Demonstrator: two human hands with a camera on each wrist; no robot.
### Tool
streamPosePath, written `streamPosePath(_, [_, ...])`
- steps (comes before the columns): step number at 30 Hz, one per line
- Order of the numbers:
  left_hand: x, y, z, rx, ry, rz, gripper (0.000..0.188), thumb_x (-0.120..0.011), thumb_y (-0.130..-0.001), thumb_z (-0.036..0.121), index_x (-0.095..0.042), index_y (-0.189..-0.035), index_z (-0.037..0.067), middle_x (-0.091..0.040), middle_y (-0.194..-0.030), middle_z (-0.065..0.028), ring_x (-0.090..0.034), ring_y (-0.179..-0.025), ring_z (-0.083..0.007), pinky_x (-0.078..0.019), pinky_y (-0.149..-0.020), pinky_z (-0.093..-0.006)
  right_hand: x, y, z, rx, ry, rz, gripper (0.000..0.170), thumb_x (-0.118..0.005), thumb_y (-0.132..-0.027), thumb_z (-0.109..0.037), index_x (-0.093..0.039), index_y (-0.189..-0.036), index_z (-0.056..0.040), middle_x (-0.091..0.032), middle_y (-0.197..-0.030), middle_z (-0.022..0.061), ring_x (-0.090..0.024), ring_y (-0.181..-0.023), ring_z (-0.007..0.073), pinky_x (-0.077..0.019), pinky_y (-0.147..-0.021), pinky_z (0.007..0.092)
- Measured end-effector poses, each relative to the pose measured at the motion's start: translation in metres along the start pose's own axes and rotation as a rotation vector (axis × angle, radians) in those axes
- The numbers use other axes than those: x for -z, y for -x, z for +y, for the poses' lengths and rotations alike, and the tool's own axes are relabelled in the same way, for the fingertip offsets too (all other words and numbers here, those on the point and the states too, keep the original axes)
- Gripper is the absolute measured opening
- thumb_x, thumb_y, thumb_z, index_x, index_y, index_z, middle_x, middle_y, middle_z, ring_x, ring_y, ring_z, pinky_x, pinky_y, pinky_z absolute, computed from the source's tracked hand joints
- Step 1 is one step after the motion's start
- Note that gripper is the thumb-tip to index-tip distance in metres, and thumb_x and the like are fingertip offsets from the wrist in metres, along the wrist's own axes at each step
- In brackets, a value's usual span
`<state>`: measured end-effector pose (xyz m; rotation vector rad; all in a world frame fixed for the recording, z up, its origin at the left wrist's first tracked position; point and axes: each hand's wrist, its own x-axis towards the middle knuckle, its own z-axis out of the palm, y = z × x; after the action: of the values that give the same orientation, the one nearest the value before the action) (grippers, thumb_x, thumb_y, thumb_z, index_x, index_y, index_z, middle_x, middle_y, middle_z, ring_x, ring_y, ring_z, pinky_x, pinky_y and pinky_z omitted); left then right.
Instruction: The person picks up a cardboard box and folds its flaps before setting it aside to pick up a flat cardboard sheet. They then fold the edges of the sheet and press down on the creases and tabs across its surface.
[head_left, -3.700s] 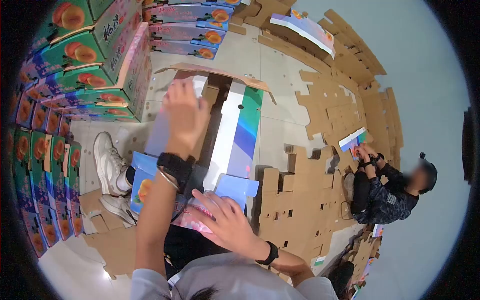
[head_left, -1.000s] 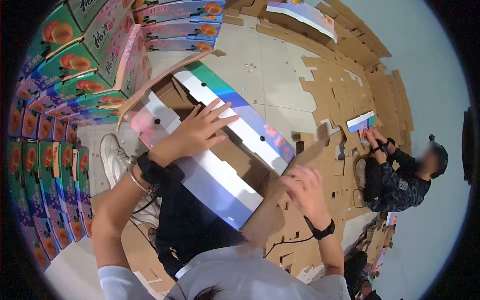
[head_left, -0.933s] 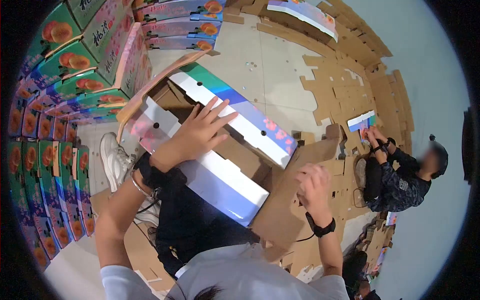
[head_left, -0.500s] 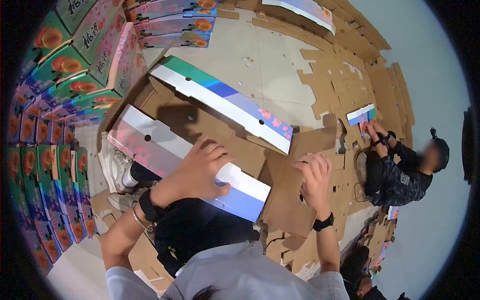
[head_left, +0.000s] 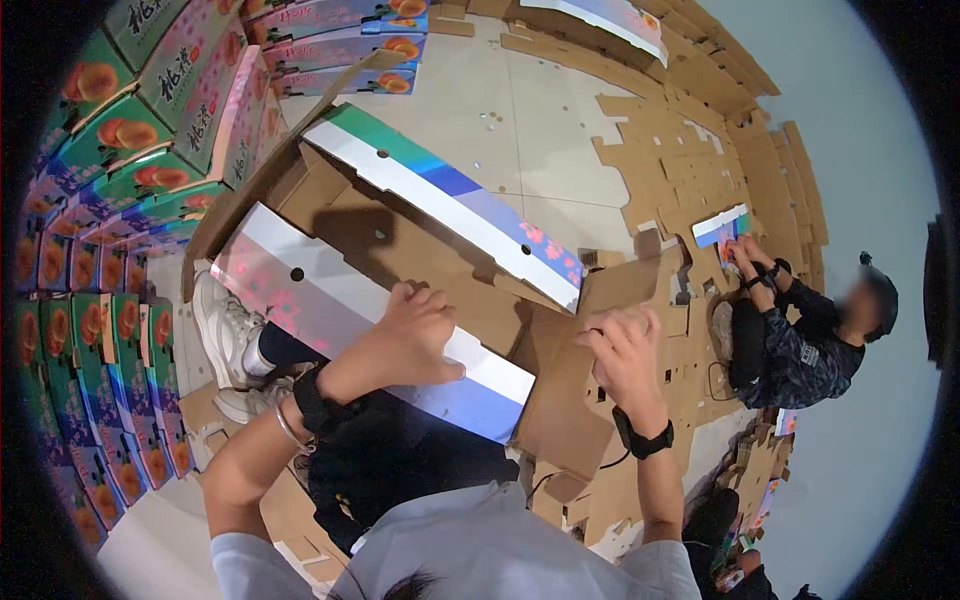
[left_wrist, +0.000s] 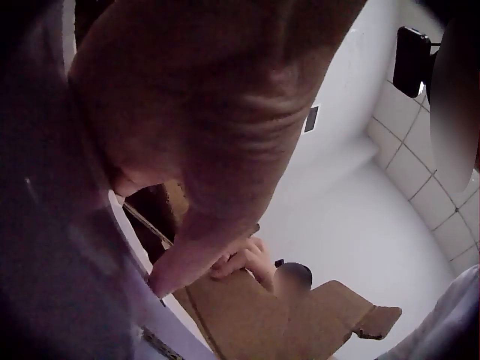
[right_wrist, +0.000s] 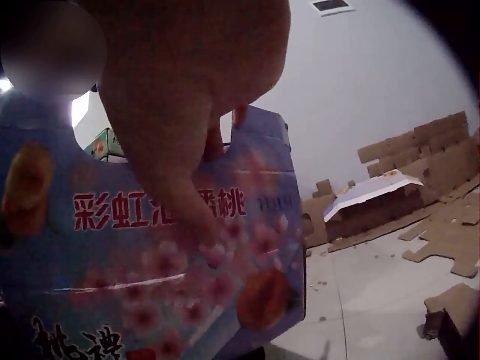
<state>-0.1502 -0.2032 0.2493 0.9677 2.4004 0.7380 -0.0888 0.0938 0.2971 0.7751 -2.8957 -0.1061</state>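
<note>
A long cardboard fruit box [head_left: 345, 285] lies across the lap, its top open and its brown inside showing. The left hand [head_left: 408, 335] grips the near long side, fingers curled over its white edge and thumb on the outer face; in the left wrist view this hand [left_wrist: 202, 135] straddles the panel edge. At the right end an end flap [head_left: 560, 400] leans outward, brown side up. The right hand [head_left: 625, 355] pinches this flap. In the right wrist view its thumb lies on the printed face [right_wrist: 150, 292], beside the cutout, with fingertips behind.
Stacks of printed peach boxes [head_left: 130, 190] stand at the left and back left. Flattened brown cardboard [head_left: 670, 190] covers the floor at the right. Another person [head_left: 800, 330] sits there handling a printed piece [head_left: 722, 228]. White shoes [head_left: 225, 330] are beside the box.
The box has turned and its long sides have spread apart. The left hand has moved from across the opening onto the near side. The right hand has come to hold the folded-out end flap.
</note>
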Motion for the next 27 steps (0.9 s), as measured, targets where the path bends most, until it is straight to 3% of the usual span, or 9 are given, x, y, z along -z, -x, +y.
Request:
streamPosePath(3, [-0.003,-0.002,0.006,0.032,-0.026,-0.036,0.050,-0.068,-0.065,0.038,-0.058,-0.093,-0.002,-0.053,-0.097,-0.0177,-0.049,-0.104,-0.0313,-0.0280,-0.099,-0.0455,0.000,0.001,-0.002,-0.005,-0.003,-0.008,0.024,-0.062,-0.070,-0.003,-0.059,-0.090,-0.0163,-0.058,-0.103,-0.0049,-0.052,-0.105,0.0152,-0.0267,-0.104,0.0506])
streamPosePath(8, [-0.010,0.000,0.004,-0.011,0.001,0.154,0.050,-0.069,-0.062,0.035,-0.056,-0.094,-0.002,-0.053,-0.098,-0.0175,-0.049,-0.104,-0.0300,-0.0254,-0.102,-0.0469,0.008,0.002,-0.002,-0.093,-0.070,-0.031,0.023,-0.061,-0.071,-0.001,-0.058,-0.089,-0.0147,-0.057,-0.101,-0.0035,-0.052,-0.104,0.0180,-0.0267,-0.103,0.0506])
streamPosePath(12, [-0.003,-0.002,-0.008,-0.030,0.064,0.112,0.049,-0.069,-0.062,0.035,-0.057,-0.094,0.000,-0.054,-0.097,-0.0151,-0.050,-0.103,-0.0289,-0.0253,-0.101,-0.0453,0.014,0.013,0.005,-0.147,-0.094,-0.025,0.025,-0.060,-0.070,0.002,-0.058,-0.089,-0.0133,-0.057,-0.102,-0.0018,-0.051,-0.105,0.0215,-0.0268,-0.101,0.0510])
streamPosePath(15, [0.007,-0.002,-0.004,-0.033,0.179,0.110,0.045,-0.071,-0.063,0.034,-0.057,-0.093,0.003,-0.056,-0.094,-0.0122,-0.051,-0.101,-0.0281,-0.0268,-0.099,-0.0433,0.013,0.034,0.014,-0.234,-0.094,-0.048,0.030,-0.057,-0.068,0.006,-0.059,-0.091,-0.0131,-0.056,-0.104,0.0004,-0.049,-0.106,0.0252,-0.0264,-0.100,0.0528])
streamPosePath(18, [0.011,0.000,0.003,-0.045,0.232,0.185,0.041,-0.074,-0.063,0.030,-0.057,-0.093,0.006,-0.056,-0.090,-0.0107,-0.052,-0.099,-0.0273,-0.0287,-0.095,-0.0417,-0.002,0.064,0.025,-0.370,-0.133,-0.037,0.037,-0.054,-0.066,0.009,-0.059,-0.096,-0.0128,-0.054,-0.107,0.0047,-0.047,-0.107,0.0288,-0.0293,-0.099,0.0491])
streamPosePath(20, [0.015,0.009,0.012,-0.052,0.261,0.273,0.033,-0.073,-0.062,0.020,-0.056,-0.086,0.006,-0.058,-0.088,-0.0102,-0.052,-0.095,-0.0287,-0.0301,-0.095,-0.0428,-0.008,0.086,0.028,-0.436,-0.309,-0.213,0.045,-0.055,-0.068,0.009,-0.060,-0.107,-0.0135,-0.053,-0.116,0.0068,-0.045,-0.113,0.0307,-0.0316,-0.100,0.0458])
streamPosePath(24, [0.021,0.026,0.026,-0.100,0.206,0.292,0.033,-0.075,-0.062,0.017,-0.055,-0.087,0.008,-0.057,-0.087,-0.0083,-0.052,-0.095,-0.0277,-0.0308,-0.094,-0.0422,-0.008,0.109,0.022,-0.338,-0.256,-0.253,0.058,-0.057,-0.071,0.008,-0.055,-0.125,-0.0149,-0.049,-0.129,0.0102,-0.041,-0.121,0.0339,-0.0328,-0.103,0.0435])
streamPosePath(26, [0.018,0.032,0.032,-0.101,0.193,0.325,0.038,-0.078,-0.062,0.018,-0.054,-0.090,0.009,-0.055,-0.085,-0.0069,-0.051,-0.089,-0.0265,-0.0308,-0.091,-0.0412,-0.014,0.139,0.044,-0.587,-0.154,-0.180,0.065,-0.058,-0.078,0.004,-0.042,-0.138,-0.0136,-0.043,-0.138,0.0126,-0.040,-0.125,0.0343,-0.0321,-0.106,0.0449])
streamPosePath(27, [0.017,0.036,0.035,-0.094,0.183,0.305,0.037,-0.076,-0.064,0.019,-0.054,-0.092,0.009,-0.054,-0.087,-0.0071,-0.050,-0.090,-0.0267,-0.0315,-0.092,-0.0426,-0.011,0.146,0.058,-0.591,-0.151,-0.180,0.065,-0.058,-0.078,0.004,-0.042,-0.138,-0.0136,-0.043,-0.138,0.0126,-0.040,-0.125,0.0343,-0.0321,-0.106,0.0449])
